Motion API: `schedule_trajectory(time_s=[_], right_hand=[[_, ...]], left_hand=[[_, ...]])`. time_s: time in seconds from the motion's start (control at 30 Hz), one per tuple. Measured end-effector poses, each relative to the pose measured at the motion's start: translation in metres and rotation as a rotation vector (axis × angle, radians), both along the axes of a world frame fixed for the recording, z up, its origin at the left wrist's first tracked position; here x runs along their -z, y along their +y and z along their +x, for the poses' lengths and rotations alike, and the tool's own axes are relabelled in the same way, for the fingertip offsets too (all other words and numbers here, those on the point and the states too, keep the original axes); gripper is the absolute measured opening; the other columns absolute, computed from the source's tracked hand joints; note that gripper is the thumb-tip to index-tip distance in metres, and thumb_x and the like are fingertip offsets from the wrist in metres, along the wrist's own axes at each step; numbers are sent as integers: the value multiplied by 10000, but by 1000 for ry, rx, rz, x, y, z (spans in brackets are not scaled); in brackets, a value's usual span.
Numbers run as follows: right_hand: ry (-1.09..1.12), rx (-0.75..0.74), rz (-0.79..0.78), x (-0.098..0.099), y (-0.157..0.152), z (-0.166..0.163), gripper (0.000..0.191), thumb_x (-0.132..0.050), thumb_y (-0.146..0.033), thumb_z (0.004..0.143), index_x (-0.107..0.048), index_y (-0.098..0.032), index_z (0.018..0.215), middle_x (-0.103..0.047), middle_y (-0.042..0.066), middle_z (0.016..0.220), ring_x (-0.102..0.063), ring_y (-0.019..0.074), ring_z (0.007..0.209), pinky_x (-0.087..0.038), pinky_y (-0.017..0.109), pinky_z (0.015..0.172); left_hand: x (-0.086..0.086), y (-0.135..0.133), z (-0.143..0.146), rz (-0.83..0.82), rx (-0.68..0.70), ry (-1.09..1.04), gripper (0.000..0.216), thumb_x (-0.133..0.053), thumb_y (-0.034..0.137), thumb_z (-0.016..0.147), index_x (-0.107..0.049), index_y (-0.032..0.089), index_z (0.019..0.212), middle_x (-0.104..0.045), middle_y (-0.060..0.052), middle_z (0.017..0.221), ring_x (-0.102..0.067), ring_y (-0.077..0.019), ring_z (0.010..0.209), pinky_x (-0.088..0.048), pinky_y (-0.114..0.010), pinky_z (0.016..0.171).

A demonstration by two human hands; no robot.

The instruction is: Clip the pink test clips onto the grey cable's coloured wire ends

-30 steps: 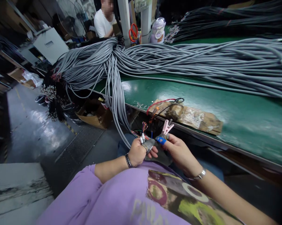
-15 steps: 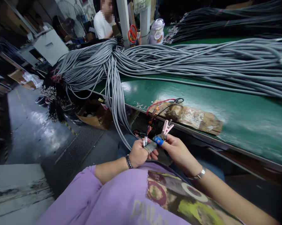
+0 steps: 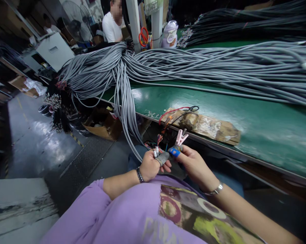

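My left hand [image 3: 151,166] is closed around the ends of grey cables [image 3: 136,154], with grey wrapping on its thumb. White cable ends [image 3: 156,152] poke up from this grip, and thin coloured wires [image 3: 159,138] fan out above it. Close by on the right, my right hand [image 3: 191,158] pinches thumb against forefinger; blue tape covers the thumb and a darker wrap the finger. Whatever lies between those fingertips is too small to make out. Just beyond the right hand, a pink clothespin [image 3: 181,137] stands at the table edge.
A large bundle of grey cables [image 3: 193,64] lies across the green table [image 3: 265,125] and drapes over its edge. A taped wooden board [image 3: 211,128] with red and black leads rests near the front. Below sits a cardboard box [image 3: 103,125]. A person in white [image 3: 112,27] is at the back.
My right hand has shifted slightly right, so its fingertips stand a little farther from the left thumb. The coloured wires have moved slightly left; the left hand has hardly moved.
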State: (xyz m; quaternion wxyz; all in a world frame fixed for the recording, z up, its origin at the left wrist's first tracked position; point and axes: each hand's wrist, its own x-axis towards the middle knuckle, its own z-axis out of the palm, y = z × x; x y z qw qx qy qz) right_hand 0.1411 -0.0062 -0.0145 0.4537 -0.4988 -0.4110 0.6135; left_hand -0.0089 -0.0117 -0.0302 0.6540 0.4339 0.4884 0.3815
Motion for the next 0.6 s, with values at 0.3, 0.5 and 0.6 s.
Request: schedule_trajectory(time_s=[0.3, 0.5, 0.6], right_hand=[[111, -115, -25, -7, 2, -5, 399, -785, -556, 655, -590, -208, 667, -584, -25, 504, -509, 127, 458, -424, 274, 508], [109, -56, 0, -5, 1, -8, 401, -771, -578, 661, -579, -225, 667, -575, -29, 501, -506, 135, 463, -427, 283, 503], [104, -47, 19, 0, 1, -4, 375, -779, -555, 675, -619, -216, 683, -590, -21, 546, -507, 130, 507, -430, 274, 526]], left_hand=[[-2, 0, 0, -10, 71, 19, 501, -664, 627, 719, -561, 142, 643, -615, -20, 557, -577, -99, 423, -359, -175, 382], [0, 1, 3, -14, 24, 21, 512, -651, 644, 717, -563, 144, 655, -610, -16, 549, -584, -106, 429, -354, -177, 380], [0, 2, 2, -12, 15, 27, 507, -651, 636, 721, -563, 143, 640, -618, -25, 556, -581, -105, 427, -347, -183, 381]])
